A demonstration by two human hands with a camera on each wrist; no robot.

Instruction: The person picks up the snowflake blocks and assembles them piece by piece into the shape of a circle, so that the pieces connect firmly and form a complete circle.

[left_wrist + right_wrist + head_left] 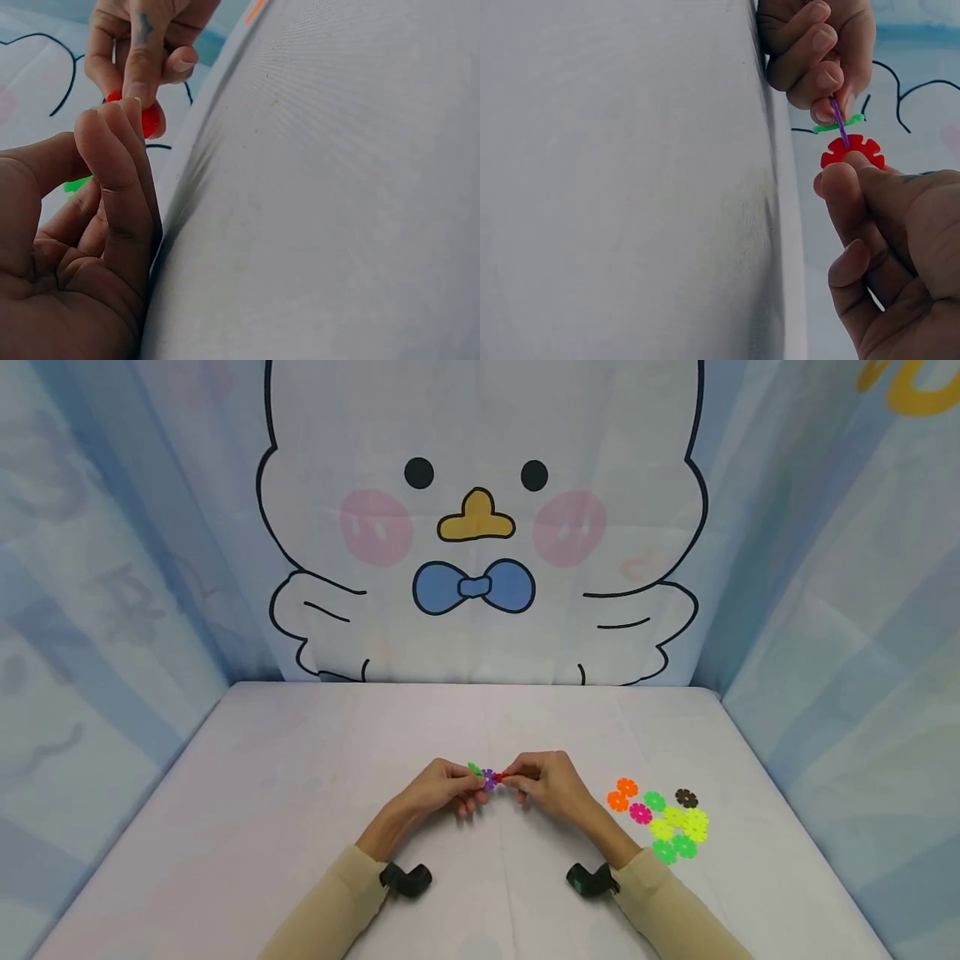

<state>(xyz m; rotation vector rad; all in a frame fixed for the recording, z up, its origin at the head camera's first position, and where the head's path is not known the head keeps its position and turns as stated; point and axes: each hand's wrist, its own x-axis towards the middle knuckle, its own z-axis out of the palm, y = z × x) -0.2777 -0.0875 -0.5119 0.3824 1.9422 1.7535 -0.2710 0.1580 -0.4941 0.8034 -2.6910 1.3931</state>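
Note:
Near the middle of the table, my left hand (447, 787) pinches a purple notched plastic disc (490, 779) between thumb and fingers. A green disc (474, 768) is joined to the purple one, set crosswise to it in the right wrist view. From the other side, my right hand (553, 782) pinches a red notched disc (866, 144) by thumb and forefinger. The red disc's notched edge meets the purple disc's edge there, at an angle to it. In the left wrist view the fingers hide the purple disc, while part of the red disc (152, 120) shows.
Right of my right hand, several loose notched discs lie on the white table (225, 827): orange (618, 801), pink (641, 813), brown (686, 797), yellow (696, 833) and green (664, 852). Behind the table hangs a printed curtain (480, 643).

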